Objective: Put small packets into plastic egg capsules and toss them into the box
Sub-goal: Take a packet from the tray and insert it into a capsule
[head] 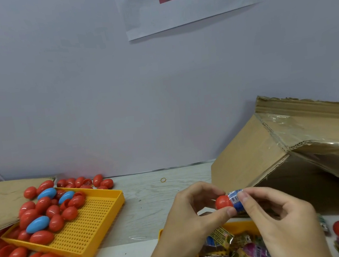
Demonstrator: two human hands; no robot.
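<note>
A red egg capsule half (223, 202) is held up in mid-air with its open end facing right, and a small blue packet (236, 200) with a barcode on it is stuck partway into that opening. More shiny packets (231, 250), purple, gold and blue, are heaped in a yellow bin at the bottom edge, while loads of closed red capsules (47, 212) plus 3 blue ones are piled in a perforated yellow tray on the left, with more spilled around it. The cardboard box (273, 158) is tipped on its side at the right, its dark opening facing the front.
</note>
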